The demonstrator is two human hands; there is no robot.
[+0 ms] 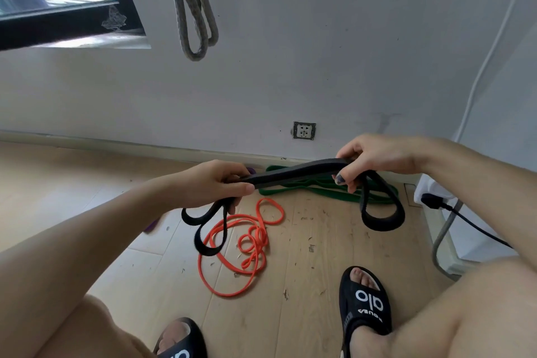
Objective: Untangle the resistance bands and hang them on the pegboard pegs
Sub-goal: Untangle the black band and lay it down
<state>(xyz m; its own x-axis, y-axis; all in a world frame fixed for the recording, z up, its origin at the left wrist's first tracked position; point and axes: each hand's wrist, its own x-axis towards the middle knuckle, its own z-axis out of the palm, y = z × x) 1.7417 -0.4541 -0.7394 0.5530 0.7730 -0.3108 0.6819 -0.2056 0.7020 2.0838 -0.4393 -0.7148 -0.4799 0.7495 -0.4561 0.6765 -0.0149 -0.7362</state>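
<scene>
Above the tangled orange rubber band [247, 244] on the floor, the left hand [215, 183] and right hand [374, 158] each grip the wide black rubber band [293, 173], stretching it level, probably to free its dangling loops.

Wall socket [304, 131] low on white wall. Window [69, 20] upper left. Black plug and cable [453, 208] at right. Black sandals [364, 304] on wooden floor [87, 183].

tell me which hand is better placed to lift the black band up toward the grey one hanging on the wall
Left, probably. The left hand grips the black band nearer the grey band, which hangs above and to the left. The right hand keeps its grip further right.
</scene>
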